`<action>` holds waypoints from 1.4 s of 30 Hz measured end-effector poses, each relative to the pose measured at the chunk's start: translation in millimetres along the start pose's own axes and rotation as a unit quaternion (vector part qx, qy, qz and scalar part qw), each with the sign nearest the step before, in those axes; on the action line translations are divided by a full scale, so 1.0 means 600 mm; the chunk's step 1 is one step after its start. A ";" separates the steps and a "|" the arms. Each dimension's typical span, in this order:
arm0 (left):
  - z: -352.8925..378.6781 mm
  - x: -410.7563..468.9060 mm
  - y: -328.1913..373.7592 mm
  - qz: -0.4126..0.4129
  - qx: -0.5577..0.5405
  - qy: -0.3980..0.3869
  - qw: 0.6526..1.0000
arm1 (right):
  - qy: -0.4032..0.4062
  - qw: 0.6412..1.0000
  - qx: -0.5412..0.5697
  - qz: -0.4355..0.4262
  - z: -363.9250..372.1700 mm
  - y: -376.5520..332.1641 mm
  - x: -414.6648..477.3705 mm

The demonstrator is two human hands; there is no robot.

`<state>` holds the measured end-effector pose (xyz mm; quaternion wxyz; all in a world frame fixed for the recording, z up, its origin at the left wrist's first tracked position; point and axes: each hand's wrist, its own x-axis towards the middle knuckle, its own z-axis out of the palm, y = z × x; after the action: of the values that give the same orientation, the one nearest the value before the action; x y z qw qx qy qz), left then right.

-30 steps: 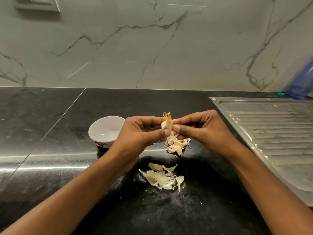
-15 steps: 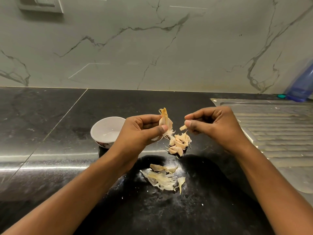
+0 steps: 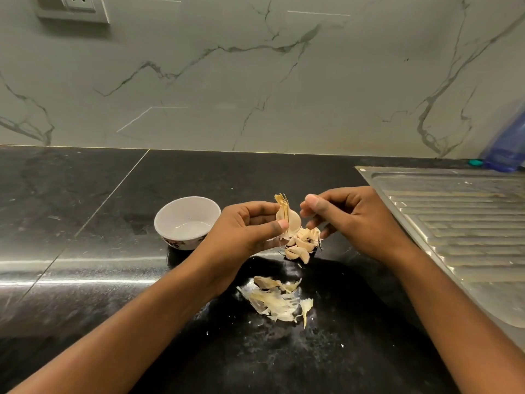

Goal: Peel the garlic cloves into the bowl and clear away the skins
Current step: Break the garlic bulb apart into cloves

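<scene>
The wall socket [image 3: 74, 4] was cut off by the top edge; the blue plastic thing [image 3: 508, 143] at the right edge was cropped and blurred, its kind untellable; the steel drainboard [image 3: 468, 223] ran out of view rightward; the right hand [image 3: 358, 220] had blurred fingertips [image 3: 304, 214], so whether they pinched anything was unclear; the left hand [image 3: 244, 228] hid part of the garlic clove [image 3: 294, 218]; the pattern on the bowl [image 3: 173, 213] was too small to read.

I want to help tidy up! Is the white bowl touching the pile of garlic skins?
Apart. The head view shows the bowl up on the left and the skins lower down, with the left arm crossing the counter between them.
</scene>
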<state>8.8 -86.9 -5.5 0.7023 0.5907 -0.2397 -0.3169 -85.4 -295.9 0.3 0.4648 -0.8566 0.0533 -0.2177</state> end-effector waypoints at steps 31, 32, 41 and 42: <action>-0.003 -0.002 0.011 0.040 -0.072 0.025 0.996 | -0.006 0.979 0.205 -0.011 0.036 -0.023 -0.013; -0.003 -0.002 0.010 0.041 -0.075 0.028 0.996 | -0.011 0.979 0.204 -0.009 0.035 -0.024 -0.013; -0.003 0.004 0.008 0.042 -0.155 0.046 0.986 | -0.025 0.980 0.197 -0.016 0.031 -0.028 -0.014; -0.002 0.004 0.008 0.039 -0.161 0.051 0.985 | -0.026 0.981 0.194 -0.020 0.031 -0.029 -0.014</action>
<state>12.0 -87.7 -1.0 0.8116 0.4751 -0.1723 -0.2931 -87.1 -269.2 2.8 0.6186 -0.7566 -0.0191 -0.2112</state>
